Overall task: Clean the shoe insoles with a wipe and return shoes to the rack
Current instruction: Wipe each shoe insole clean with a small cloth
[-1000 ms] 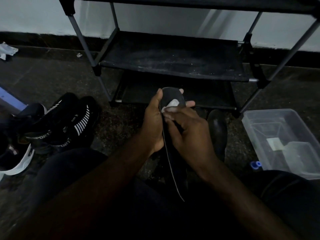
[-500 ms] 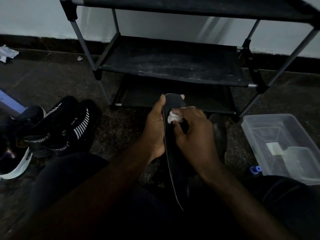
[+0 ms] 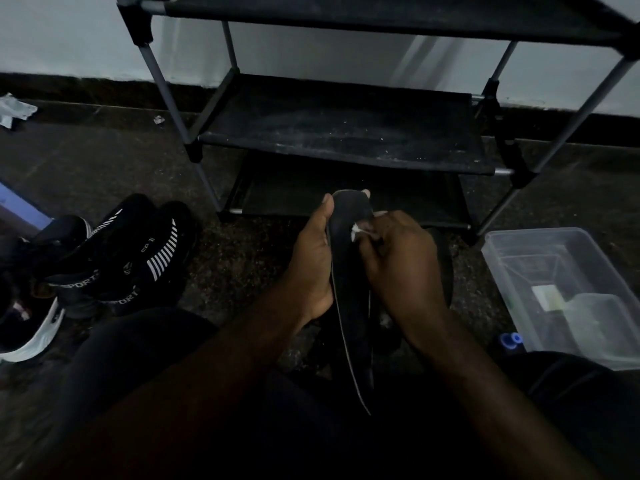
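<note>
The left grip (image 3: 311, 261) is closed round the left edge of a dark insole (image 3: 349, 209). The thumb is laid up along that edge, and a fingertip is seen past the toe end on the far side. The insole is held between the two hands, toe end up and away, heel end pointing down towards the lap. The right grip (image 3: 401, 268) is curled on a small white wipe (image 3: 356, 230), which is pinched at the fingertips and pressed against the upper part of the insole's face.

Just behind the right grip a black shoe (image 3: 445, 268) is seen on the floor (image 3: 86, 168), largely hidden by the hand. Beyond the hands the rack (image 3: 339, 126) is stood against a pale wall, its middle shelf flecked with pale dust.

On the floor to the left a pair of striped black shoes (image 3: 138, 258) lettered "SPORT" is set side by side. Further left a white-soled shoe (image 3: 31, 327) is cut off by the frame edge. To the right a clear plastic box (image 3: 554, 282) is placed on the floor, with a small blue object (image 3: 510, 339) just beside its near corner. At the far left, near the wall base, a crumpled pale scrap (image 3: 14, 109) is seen.
</note>
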Motion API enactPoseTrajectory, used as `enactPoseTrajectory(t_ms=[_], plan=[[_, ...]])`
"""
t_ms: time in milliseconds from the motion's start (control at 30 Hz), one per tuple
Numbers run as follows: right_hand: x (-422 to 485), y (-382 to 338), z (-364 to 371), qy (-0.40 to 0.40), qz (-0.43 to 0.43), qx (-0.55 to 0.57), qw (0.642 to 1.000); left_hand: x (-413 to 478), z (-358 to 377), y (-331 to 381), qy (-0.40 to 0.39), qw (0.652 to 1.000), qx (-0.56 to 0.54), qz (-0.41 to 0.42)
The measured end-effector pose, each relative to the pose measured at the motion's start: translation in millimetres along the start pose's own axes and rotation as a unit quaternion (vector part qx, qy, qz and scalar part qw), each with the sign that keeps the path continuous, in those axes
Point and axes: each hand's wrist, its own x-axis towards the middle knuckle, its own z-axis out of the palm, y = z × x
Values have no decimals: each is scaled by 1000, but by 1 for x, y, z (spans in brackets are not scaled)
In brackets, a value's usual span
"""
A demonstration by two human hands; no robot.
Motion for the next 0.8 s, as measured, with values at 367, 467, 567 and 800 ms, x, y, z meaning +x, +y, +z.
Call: enactPoseTrajectory(t_ms=[367,467,567,800], plan=[[-4,-1,5,2,-19,13,1000,1,-2,2,3,1000,-18,-2],[-11,-7,4,-3,-21,44,999,1,-3,0,13,1000,-11,3],[-19,-23,2,-6,-33,131,991,1,-4,1,10,1000,-10,18],[-2,5,0,41,27,79,996,1,1,3,13,999,-31,3]])
